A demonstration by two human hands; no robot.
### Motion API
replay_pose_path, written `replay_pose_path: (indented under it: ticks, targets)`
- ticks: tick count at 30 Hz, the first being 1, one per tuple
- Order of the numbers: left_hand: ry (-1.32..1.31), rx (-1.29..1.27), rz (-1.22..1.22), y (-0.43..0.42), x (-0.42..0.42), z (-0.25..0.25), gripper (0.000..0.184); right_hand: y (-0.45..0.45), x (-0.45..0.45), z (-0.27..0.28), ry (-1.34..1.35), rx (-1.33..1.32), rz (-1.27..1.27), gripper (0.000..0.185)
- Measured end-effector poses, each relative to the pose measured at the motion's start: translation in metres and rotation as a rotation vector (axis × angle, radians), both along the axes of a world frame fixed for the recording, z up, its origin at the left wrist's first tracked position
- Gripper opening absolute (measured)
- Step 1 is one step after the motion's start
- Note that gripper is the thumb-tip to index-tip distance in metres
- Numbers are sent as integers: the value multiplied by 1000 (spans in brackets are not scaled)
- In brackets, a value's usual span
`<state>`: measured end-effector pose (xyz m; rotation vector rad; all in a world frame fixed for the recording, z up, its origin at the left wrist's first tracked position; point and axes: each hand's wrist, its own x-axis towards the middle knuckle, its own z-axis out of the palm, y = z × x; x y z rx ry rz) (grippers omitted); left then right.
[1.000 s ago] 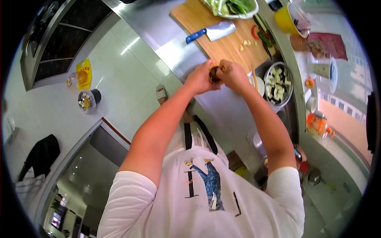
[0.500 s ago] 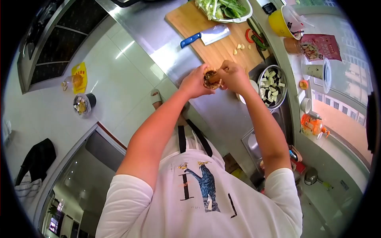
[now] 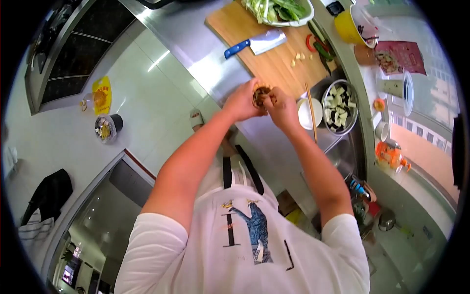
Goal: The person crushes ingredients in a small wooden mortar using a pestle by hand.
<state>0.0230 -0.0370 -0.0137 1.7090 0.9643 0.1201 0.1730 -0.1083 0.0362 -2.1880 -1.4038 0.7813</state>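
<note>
My left hand [image 3: 241, 103] is wrapped round a small round container [image 3: 260, 96] with dark brown contents, tilted so its mouth faces me. At its mouth my right hand [image 3: 282, 107] is closed on something I cannot make out, its fingertips over the opening. Just right of my right hand stands a white bowl [image 3: 304, 114] with chopsticks [image 3: 311, 108] lying across it. Beyond both hands lies the wooden cutting board [image 3: 274, 66], which bears a cleaver [image 3: 267, 42] with a blue handle, garlic cloves [image 3: 297, 59] and peppers [image 3: 322, 50].
A metal bowl of cut eggplant [image 3: 339, 109] stands by the sink [image 3: 342, 156]. Leafy greens [image 3: 281, 9] fill a white basket at the board's far edge. On the windowsill are a yellow tub [image 3: 346, 28], a red packet [image 3: 401, 56] and an orange bottle [image 3: 390, 156].
My right hand has moved down and a little left at the container's mouth, uncovering more of the white bowl and chopsticks. The brown piece seen between its fingers is no longer clearly visible.
</note>
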Motion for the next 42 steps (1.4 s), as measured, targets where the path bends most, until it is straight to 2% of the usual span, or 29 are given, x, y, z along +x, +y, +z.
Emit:
replay_pose_path:
  ticks: [4,6,8,9,10,12,14,17,18,19,23,24,26,27,28,30,33,34,36,38,40,42]
  targets:
    - [-106,97,46,3,2,-11,107,-11,1,18,34,55,58,22]
    - [-101,96,36,-5,-4,-9,107,-10,-1,19,20,71,-44,21]
    - [-43,45,40,-4,-2,1,106,-20,1,-2,-24,-19,-3,20]
    - [-100,69,19,0,-1,0,105,-11,3,-2,-50,15,49,19]
    - [-45,55,21,-2,0,0,104,-3,4,-2,-72,46,99,19]
    - [-53,57,26,-3,0,-5,105,-8,7,10,-54,37,93,21]
    - [-73,86,32,1,2,-8,106,-4,7,24,89,7,-19,22]
    - [-71,75,29,-10,-4,-13,106,-8,-2,3,133,6,-70,18]
    - [-79,86,47,-6,0,-10,106,-5,-1,2,146,-9,-73,17]
    - [-37,84,24,-4,0,-5,105,-1,2,3,69,42,33,17]
    - [-62,69,0,-3,-3,-5,107,0,7,24,146,-20,-23,20]
    - [-62,56,7,-5,-4,-6,107,-2,2,10,145,-33,-17,20]
    - [-66,38,24,-4,-2,-5,106,-7,-5,-24,135,120,-149,20]
    - [-141,37,37,-3,-1,-6,107,-5,-1,-23,138,72,-165,20]
    - [-153,74,49,12,4,-9,107,-4,3,-19,84,75,-50,20]
    - [-56,-15,10,-4,-1,-8,107,-11,10,-8,182,-75,-96,20]
    - [-81,29,3,-2,-2,-2,107,-8,6,18,246,-85,-201,20]
    - [-84,61,9,-4,-3,-5,107,-6,1,6,253,-90,-200,20]
    - [-80,15,-6,-16,-5,-6,108,-8,-9,-15,185,83,-194,21]
    - [-97,-10,12,-3,-1,-9,109,-2,3,-12,126,79,-133,21]
    - [-111,-31,5,-1,1,-7,111,-12,12,-6,191,-24,-80,20]
    - [-81,5,-3,-3,-2,-9,112,-2,6,-14,169,39,-84,19]
